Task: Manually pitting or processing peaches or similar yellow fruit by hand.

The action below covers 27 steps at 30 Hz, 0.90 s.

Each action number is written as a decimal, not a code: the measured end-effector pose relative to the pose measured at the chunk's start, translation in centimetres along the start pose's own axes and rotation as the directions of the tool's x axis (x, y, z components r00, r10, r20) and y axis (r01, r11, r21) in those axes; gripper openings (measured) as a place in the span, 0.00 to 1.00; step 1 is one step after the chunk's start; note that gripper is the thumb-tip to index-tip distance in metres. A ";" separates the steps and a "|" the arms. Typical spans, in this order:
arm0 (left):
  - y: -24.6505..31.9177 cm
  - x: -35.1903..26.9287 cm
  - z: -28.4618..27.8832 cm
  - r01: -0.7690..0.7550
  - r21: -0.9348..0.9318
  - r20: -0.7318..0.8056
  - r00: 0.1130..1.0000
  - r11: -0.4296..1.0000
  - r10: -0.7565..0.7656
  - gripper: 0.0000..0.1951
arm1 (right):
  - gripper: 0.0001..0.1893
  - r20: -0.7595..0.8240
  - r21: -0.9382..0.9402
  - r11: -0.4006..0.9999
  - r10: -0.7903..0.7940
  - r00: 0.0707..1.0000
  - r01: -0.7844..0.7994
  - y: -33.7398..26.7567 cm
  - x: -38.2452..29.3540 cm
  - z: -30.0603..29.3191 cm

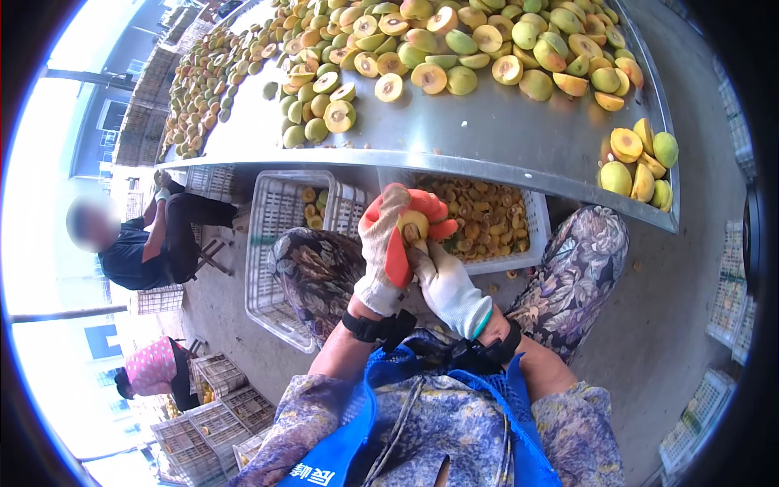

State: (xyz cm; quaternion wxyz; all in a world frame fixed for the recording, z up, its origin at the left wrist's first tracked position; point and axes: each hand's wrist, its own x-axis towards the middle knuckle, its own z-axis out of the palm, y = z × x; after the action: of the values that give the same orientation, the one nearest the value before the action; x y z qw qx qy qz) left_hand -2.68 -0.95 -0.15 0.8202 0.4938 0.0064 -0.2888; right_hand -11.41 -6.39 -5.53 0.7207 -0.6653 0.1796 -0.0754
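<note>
My left hand (pixel 395 237), in a white knit glove with orange-red coating, holds a halved yellow fruit (pixel 414 220) with its cut side up. My right hand (pixel 447 280), in a whitish glove, meets the fruit from below right with its fingertips at the brown centre; whether a tool is in its grip is hidden. Below the hands, between my knees, a white plastic crate (pixel 538 234) holds many small orange-brown fruit pieces. Ahead, a metal table (pixel 426 125) bears many halved green-yellow fruits (pixel 429 78), and a small pile of fruit halves (pixel 642 159) lies in its right corner.
A white slatted crate (pixel 258 243) with some fruit stands left of my knees. The table's raised metal rim (pixel 462 167) runs above the crates. At left sit a person in dark clothes (pixel 137 249) and, farther off, a person in pink (pixel 152 368) near stacked crates (pixel 207 426). More crates (pixel 697 414) line the right.
</note>
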 end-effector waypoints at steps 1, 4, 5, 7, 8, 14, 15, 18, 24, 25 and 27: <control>0.0 0.0 0.1 0.003 0.040 0.014 1.000 0.999 -0.003 0.18 | 0.19 -0.004 -0.007 1.000 -0.006 1.000 0.006 -0.4 -0.1 -0.4; 0.6 0.0 -0.3 -0.015 0.111 0.057 0.998 0.994 0.009 0.18 | 0.24 0.319 0.273 0.854 0.354 0.879 -0.443 -3.2 -0.2 -1.9; 0.8 -0.1 -0.6 -0.023 0.146 0.077 0.997 0.989 0.011 0.18 | 0.24 0.317 0.267 0.861 0.346 0.883 -0.433 -3.9 -0.1 -2.3; 0.7 0.0 -0.2 -0.036 0.175 0.061 0.998 0.984 0.025 0.18 | 0.27 0.511 0.327 0.731 0.395 0.763 -0.598 -4.9 -0.4 -3.6; 0.9 0.0 -0.1 -0.054 0.190 0.092 0.995 0.980 0.037 0.18 | 0.28 0.573 0.358 0.639 0.426 0.700 -0.681 -4.8 -0.4 -3.7; 2.1 0.2 3.1 -0.001 0.156 0.136 0.991 0.988 -0.020 0.24 | 0.29 0.717 0.496 0.493 0.232 0.657 -0.715 -5.6 0.0 -5.5; 2.6 0.5 3.5 0.094 0.033 0.154 0.983 0.995 -0.098 0.24 | 0.29 0.710 0.495 0.503 0.235 0.663 -0.708 -5.5 0.1 -5.5; 4.1 1.9 3.6 0.181 -0.096 0.295 0.944 0.979 -0.146 0.22 | 0.29 0.747 0.592 0.431 0.022 0.664 -0.681 -5.4 0.5 -5.3; 13.6 5.1 -3.2 -0.291 0.316 -0.084 0.940 0.903 0.332 0.11 | 0.26 0.398 0.065 0.956 0.237 0.886 -0.285 -2.6 0.5 -3.9; 16.6 4.4 -5.8 -0.246 0.521 -0.114 0.929 0.817 0.352 0.11 | 0.25 0.364 0.042 0.990 0.110 0.925 -0.134 -1.1 0.2 -3.2; 19.3 5.1 -12.8 0.048 0.957 -0.189 0.854 0.288 0.485 0.10 | 0.23 0.428 -0.315 0.947 0.194 0.883 -0.056 -7.1 -0.3 -6.3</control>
State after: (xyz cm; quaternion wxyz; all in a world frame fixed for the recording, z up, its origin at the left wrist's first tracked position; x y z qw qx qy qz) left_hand 14.32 13.74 7.40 0.3838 0.9224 -0.0440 0.0042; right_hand -12.99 -12.93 1.23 0.6391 -0.7508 0.0586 0.1564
